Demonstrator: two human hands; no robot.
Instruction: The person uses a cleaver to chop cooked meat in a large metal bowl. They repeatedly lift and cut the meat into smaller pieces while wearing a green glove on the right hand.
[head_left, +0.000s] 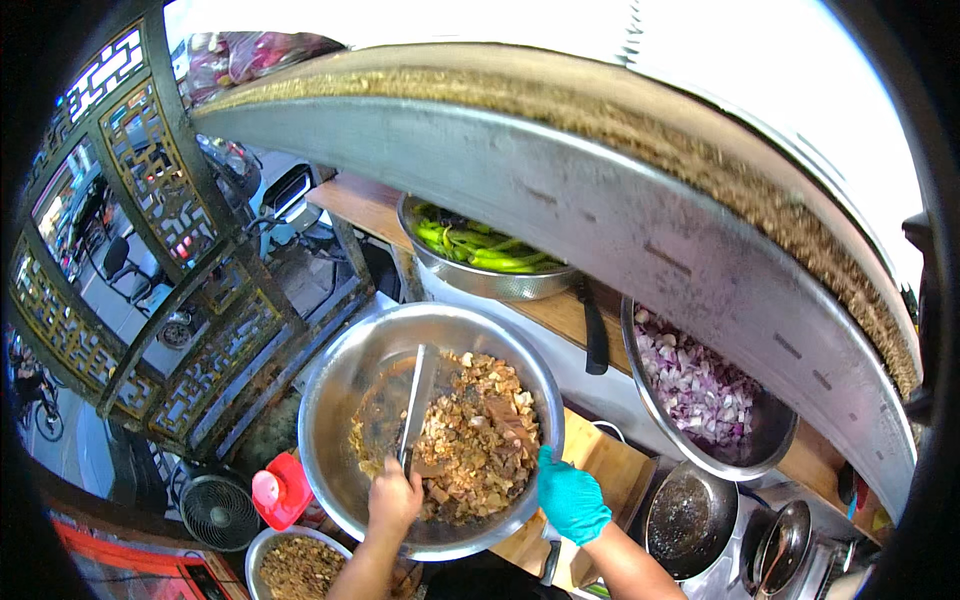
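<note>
A large stainless steel bowl (324, 405) stands before me, partly filled with chopped brown food (480, 435), perhaps meat, in dark liquid. My left hand (394, 495) is bare and closed around the dark handle of a knife with a broad blade (420, 394). The blade points away from me over the left part of the bowl; the food partly surrounds its lower end. On the bowl's right rim, my right hand (573, 498) wears a teal glove. Its thumb lies over the edge, and the other fingers are hidden from view.
Behind the bowl, a metal colander (495, 283) holds green peppers, with a black-handled knife (595, 337) beside it. Chopped red onion (694, 382) fills another bowl at right. A cutting board (611, 457), dark pan (690, 517), smaller food bowl (296, 566) and fan (219, 511) surround me.
</note>
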